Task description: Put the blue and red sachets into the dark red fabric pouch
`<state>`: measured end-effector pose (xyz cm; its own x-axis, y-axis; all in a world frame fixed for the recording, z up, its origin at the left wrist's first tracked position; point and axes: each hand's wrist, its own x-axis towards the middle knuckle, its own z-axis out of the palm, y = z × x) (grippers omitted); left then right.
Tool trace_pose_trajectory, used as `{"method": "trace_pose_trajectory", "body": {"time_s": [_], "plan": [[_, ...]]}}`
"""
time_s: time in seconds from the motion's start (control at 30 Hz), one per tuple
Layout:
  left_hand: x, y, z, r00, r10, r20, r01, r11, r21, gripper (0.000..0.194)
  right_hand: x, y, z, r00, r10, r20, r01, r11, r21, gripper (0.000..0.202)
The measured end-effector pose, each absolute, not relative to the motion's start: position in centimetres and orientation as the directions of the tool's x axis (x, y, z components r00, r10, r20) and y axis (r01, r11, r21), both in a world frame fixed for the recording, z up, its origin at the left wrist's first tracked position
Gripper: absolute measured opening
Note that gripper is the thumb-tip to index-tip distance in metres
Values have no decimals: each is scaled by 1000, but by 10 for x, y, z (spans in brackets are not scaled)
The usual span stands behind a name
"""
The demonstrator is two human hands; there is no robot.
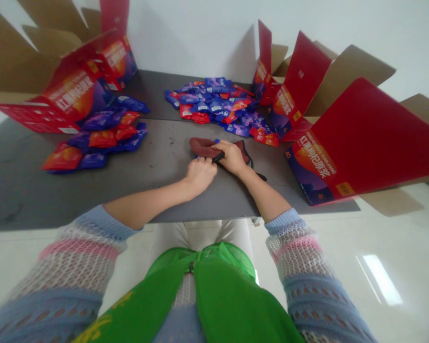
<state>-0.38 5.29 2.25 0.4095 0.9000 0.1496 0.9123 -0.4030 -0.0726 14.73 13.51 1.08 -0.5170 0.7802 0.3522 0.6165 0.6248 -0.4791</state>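
Observation:
Near the middle of the grey table [157, 190] is a reddish-brown soft pouch-like piece [201, 147] with black edging and a black strap end at its right. My left hand [202, 175] is closed on its black edge at the near side. Close beside it, my right hand [232, 158] grips the same piece from the right, fingers bent over it. A bit of blue shows by the right fingertips, too small to name. The piece looks folded, and its inside is hidden by my hands.
Beyond my hands lies a heap of blue and red sachets [214, 102]. More sachets [103, 140] spread at the left, before an open red carton [75, 93] and another behind it. Open red cartons [364, 143] line the right side, the nearest jutting past the table edge.

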Motion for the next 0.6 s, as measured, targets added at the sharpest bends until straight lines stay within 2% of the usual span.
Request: {"method": "trace_pose_trajectory", "body": {"time_s": [0.13, 0.3, 0.47, 0.6], "plan": [[-3, 53, 22, 414, 898, 147, 910, -407, -76, 36, 143, 135, 10, -505, 794, 337, 656, 607, -448, 32], [-1, 51, 24, 414, 897, 152, 910, -406, -80, 34, 154, 149, 8, -324, 898, 298, 833, 420, -360, 28], [-1, 50, 24, 399, 904, 151, 917, -389, -91, 32, 165, 163, 7, -114, 951, 287, 931, 203, -303, 29], [-1, 50, 22, 395, 905, 156, 918, -384, -94, 31, 170, 167, 4, -57, 943, 328, 930, 170, -326, 30]]}}
